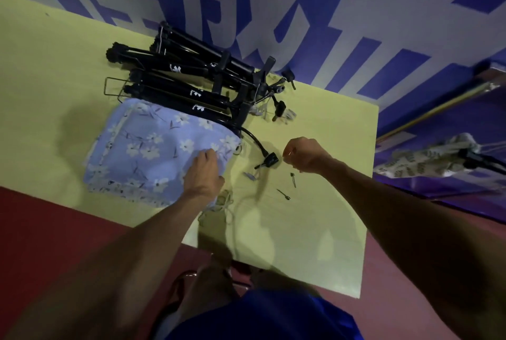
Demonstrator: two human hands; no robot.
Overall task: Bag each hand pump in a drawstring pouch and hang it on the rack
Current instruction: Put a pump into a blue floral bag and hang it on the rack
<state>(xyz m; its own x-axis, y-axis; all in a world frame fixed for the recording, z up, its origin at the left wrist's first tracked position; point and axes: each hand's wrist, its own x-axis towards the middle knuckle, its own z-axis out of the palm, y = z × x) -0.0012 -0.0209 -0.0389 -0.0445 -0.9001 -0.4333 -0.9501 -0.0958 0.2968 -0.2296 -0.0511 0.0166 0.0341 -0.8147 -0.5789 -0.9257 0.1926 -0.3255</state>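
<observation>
A yellow table (315, 230) is seen from above, with a pile of black pumps (189, 77) lying at its far side against a blue and white wall (301, 11). A blue floral pouch (153, 148) is spread flat on the table just in front of the pile, touching the nearest pump. The left hand (204, 172) is laid palm down on the pouch's right edge, its fingers (208, 154) curled onto the cloth near the mouth; whether the cloth is pinched cannot be told. A pale cord (228, 208) trails from under that wrist. A black hose (253, 138) curves out from the pouch's mouth and ends in a nozzle (269, 161) on the table, between the two hands. The right hand (308, 155) is held closed in a fist just right of the nozzle, apart from it; nothing sure can be made out in its grip. Two small needles (287, 189) lie near that wrist. At far right a second, pale patterned pouch (427, 161) is seen off the table
</observation>
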